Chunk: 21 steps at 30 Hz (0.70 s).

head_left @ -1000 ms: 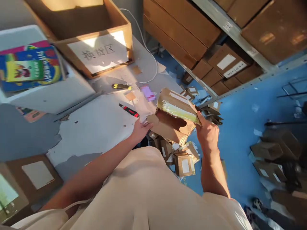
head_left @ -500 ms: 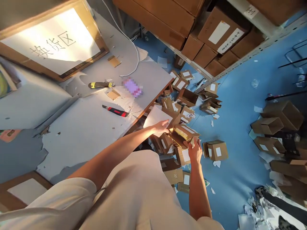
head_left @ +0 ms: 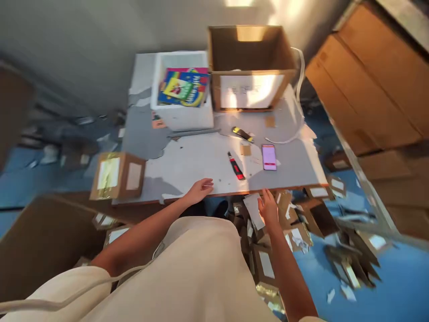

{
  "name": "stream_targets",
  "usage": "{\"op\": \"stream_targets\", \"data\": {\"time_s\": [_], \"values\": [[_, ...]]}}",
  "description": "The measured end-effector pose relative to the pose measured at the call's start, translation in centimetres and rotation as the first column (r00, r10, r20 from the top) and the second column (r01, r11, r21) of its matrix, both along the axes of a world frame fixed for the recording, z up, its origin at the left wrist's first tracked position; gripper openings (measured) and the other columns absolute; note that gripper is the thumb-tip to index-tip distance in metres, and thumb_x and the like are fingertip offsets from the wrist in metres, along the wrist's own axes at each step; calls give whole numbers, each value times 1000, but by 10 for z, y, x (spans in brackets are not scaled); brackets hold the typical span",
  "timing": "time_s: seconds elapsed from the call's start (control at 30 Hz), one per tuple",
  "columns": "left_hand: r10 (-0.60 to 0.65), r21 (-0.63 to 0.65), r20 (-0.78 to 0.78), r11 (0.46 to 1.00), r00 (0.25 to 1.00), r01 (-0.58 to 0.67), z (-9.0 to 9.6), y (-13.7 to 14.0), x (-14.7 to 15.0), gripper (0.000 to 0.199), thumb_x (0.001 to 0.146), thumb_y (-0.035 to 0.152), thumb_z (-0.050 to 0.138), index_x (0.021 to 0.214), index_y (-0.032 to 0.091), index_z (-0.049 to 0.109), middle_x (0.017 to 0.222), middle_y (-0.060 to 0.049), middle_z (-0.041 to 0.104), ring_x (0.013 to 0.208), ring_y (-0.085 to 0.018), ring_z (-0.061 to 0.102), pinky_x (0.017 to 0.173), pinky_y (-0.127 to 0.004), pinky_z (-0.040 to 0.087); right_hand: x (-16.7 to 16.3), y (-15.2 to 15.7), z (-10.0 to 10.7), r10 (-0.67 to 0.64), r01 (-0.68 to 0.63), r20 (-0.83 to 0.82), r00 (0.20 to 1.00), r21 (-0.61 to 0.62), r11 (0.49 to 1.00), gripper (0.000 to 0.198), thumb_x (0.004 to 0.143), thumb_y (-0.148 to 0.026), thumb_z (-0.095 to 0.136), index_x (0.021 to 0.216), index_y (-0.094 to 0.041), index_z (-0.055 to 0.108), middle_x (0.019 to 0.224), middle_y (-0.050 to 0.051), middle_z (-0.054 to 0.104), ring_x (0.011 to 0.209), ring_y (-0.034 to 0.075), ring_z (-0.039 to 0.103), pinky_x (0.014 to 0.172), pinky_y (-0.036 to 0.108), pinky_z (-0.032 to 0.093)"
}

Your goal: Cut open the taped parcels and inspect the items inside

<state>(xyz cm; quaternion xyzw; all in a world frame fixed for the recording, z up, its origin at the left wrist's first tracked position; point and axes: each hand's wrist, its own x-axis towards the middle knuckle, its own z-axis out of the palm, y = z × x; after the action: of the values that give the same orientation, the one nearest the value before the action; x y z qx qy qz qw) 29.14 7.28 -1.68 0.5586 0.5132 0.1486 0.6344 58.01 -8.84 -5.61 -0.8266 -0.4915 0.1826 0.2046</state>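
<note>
Currently, the left hand [head_left: 199, 192] and right hand [head_left: 268, 209] (fingers [head_left: 207, 182] loosely parted) are near the table [head_left: 194, 156].

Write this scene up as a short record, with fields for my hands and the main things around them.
Left hand: holding nothing visible, at the table's near edge
Right hand: holding nothing visible, beside a white sheet
Red-and-black cutter: on the table
Phone: on the table, right of the cutter, screen lit
White bin: holds colourful packets
Open cardboard box: right of the bin
Taped carton: table's left front corner
</note>
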Motion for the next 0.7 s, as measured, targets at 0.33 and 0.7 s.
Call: {"op": "stream_targets", "data": {"time_s": [0.33, 0.7], "values": [[982, -8, -123, 140, 140, -990, 7, -32, -231, 58, 75, 41, 68, 126, 25, 46, 143, -12, 44, 132, -25, 44, 105, -48, 40, -216, 254, 59, 837, -838, -148, 527, -254, 483, 48, 88, -20, 50, 136, -20, 51, 122, 14, 64, 107, 27, 63, 88, 36, 49], [982, -272, 183, 88, 38, -958, 7, 8, -302, 76, 82, 78, 7, 143, 41, 33, 156, -2, 29, 141, -24, 32, 105, -46, 40, -460, 390, 34, 646, -810, -649, 402, 78, 582, 66, 90, -55, 46, 141, -14, 43, 149, 10, 42, 140, 24, 34, 117, 43, 24]]}}
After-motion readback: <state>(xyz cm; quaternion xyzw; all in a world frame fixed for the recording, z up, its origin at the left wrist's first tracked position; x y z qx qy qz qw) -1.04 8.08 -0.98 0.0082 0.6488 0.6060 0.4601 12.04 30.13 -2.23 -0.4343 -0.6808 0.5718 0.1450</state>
